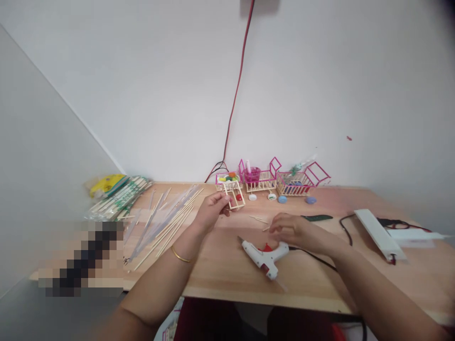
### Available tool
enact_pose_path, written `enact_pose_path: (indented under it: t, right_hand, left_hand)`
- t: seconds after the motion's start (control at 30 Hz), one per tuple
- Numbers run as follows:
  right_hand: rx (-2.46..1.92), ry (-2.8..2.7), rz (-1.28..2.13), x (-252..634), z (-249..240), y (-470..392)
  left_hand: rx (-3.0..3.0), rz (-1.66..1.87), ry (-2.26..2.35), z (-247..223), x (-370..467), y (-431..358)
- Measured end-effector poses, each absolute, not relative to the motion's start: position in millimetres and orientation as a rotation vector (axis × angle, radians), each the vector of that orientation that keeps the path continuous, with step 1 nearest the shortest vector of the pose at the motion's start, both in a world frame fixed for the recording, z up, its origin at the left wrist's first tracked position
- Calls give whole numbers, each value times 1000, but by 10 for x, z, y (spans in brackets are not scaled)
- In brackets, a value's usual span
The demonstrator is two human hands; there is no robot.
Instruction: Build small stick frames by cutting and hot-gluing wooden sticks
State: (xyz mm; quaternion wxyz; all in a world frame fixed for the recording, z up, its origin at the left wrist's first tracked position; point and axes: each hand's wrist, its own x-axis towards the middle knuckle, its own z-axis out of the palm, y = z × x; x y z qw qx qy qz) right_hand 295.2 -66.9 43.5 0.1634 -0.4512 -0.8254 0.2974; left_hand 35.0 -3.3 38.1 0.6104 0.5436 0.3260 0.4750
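My left hand (213, 210) pinches a small rectangular frame of pale wooden sticks (235, 195), tilted up above the table. On the right, my right hand (293, 232) is low over the table with its fingers curled together. A short wooden stick (266, 229) shows at its fingertips and seems to be in their grip. More short stick pieces (258, 219) lie just left of those fingers. Below the right hand, a white hot glue gun (265, 258) with a red trigger lies on its side, nozzle toward the upper left.
Long wooden sticks (174, 227) and clear glue sticks (142, 232) spread at left, beside packaged sticks (122, 196). Along the wall stand pink-edged stick baskets (261, 182), with bottle caps (282, 199) before them. A green-handled cutter (318, 218), cables and a white power strip (378, 234) lie right.
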Motion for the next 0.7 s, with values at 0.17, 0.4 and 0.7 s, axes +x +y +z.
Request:
enact_pose_path:
  t: [0.17, 0.4, 0.7]
  right_hand:
    - [-1482, -2394, 484, 2918, 267, -438]
    - [-1371, -2502, 286, 2876, 174, -345]
    - [-1213, -2119, -226, 2556, 841, -450]
  left_hand:
    - [1371, 1023, 731, 384, 390, -81]
    - [1525, 963, 777, 407, 379, -113]
    - [1781, 923, 819, 395, 413, -183]
